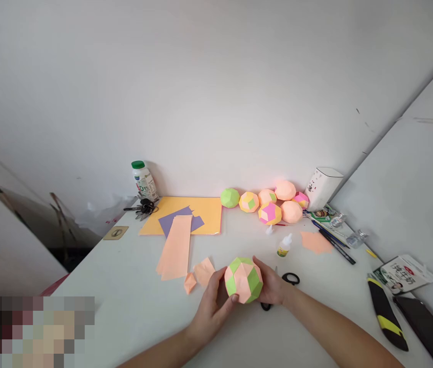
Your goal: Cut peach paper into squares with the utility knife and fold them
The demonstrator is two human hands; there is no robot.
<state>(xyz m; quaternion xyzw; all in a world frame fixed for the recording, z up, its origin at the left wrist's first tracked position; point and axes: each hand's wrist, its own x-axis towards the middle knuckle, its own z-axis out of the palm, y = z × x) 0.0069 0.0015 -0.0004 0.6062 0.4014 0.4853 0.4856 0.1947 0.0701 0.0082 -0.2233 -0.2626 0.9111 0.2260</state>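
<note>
A faceted paper ball [243, 280] in peach and green is held above the table between both hands. My left hand [215, 301] grips its left side, with the thumb on the lower front. Round the right side curls my right hand [272, 283], its fingers partly hidden behind the ball. Black-handled scissors [290, 278] lie partly under the right hand. Left of the ball are a small folded peach paper piece [189, 283] and a creased peach paper square [204, 271]. A small glue bottle [283, 246] stands behind the right hand, its cap [269, 230] lying near it.
Several finished paper balls [270, 213] sit along the wall. Peach strips [178, 248] and purple paper [162, 223] rest on a yellow sheet [208, 214]. A white bottle [144, 180], keys [146, 206], pens [337, 246], a black-and-yellow cutter [387, 314] and a phone [429, 327] lie around the edges.
</note>
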